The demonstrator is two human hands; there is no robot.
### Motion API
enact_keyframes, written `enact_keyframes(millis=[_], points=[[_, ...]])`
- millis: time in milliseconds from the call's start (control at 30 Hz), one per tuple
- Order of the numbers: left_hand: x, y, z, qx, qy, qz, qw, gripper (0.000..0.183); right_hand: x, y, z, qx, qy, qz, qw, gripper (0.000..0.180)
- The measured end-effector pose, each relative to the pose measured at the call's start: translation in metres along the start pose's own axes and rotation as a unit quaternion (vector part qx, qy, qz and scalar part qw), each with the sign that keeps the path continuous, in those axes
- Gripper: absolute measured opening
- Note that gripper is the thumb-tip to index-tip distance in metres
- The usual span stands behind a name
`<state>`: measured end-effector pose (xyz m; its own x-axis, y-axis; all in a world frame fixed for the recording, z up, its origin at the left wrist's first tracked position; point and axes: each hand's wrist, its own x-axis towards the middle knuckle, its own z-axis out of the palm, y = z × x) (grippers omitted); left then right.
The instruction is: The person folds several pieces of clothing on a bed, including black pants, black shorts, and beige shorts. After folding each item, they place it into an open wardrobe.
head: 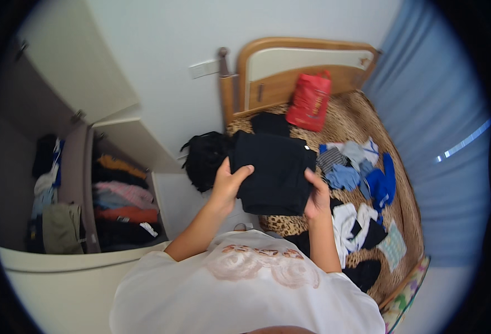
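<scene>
A black garment (274, 175), folded into a rough square, is held up in front of my chest. My left hand (227, 183) grips its left edge, thumb on top and fingers hidden beneath. On the opposite edge, my right hand (317, 194) pinches the cloth with its thumb at the side. A small white tag shows near the garment's upper right corner. Behind it lies another dark cloth (269, 123) on the bed. A black bag (206, 160) with straps sits left of the held garment, partly covered by it.
An open wardrobe (74, 188) on the left holds folded clothes (124, 196). Its door (135, 142) juts toward the bed. On the leopard-print bedding (345, 112) lie a red bag (310, 102), blue clothes (379, 179) and white clothes (348, 227). A blue curtain (437, 125) hangs at the right.
</scene>
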<state>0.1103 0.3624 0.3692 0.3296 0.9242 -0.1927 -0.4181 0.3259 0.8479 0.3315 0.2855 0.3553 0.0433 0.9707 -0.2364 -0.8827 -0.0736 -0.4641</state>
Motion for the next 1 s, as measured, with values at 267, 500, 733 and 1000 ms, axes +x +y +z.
enact_keyframes(millis=[267,500,733,1000], points=[[-0.013,0.004,-0.078,-0.277,0.09,-0.158,0.944,0.041,0.09,0.066,0.006,-0.06,0.001,0.146,0.987,0.026],[-0.014,0.006,-0.119,-0.254,0.181,-0.063,0.948,0.033,0.146,0.108,0.01,-0.147,0.046,0.243,0.958,0.026],[0.037,0.02,-0.16,-0.261,0.383,-0.009,0.886,0.022,0.186,0.103,0.018,-0.186,0.036,0.266,0.945,0.05],[0.05,0.194,-0.325,-0.023,0.601,0.306,0.738,0.046,0.243,0.065,0.016,-0.227,-0.003,0.262,0.938,0.047]])
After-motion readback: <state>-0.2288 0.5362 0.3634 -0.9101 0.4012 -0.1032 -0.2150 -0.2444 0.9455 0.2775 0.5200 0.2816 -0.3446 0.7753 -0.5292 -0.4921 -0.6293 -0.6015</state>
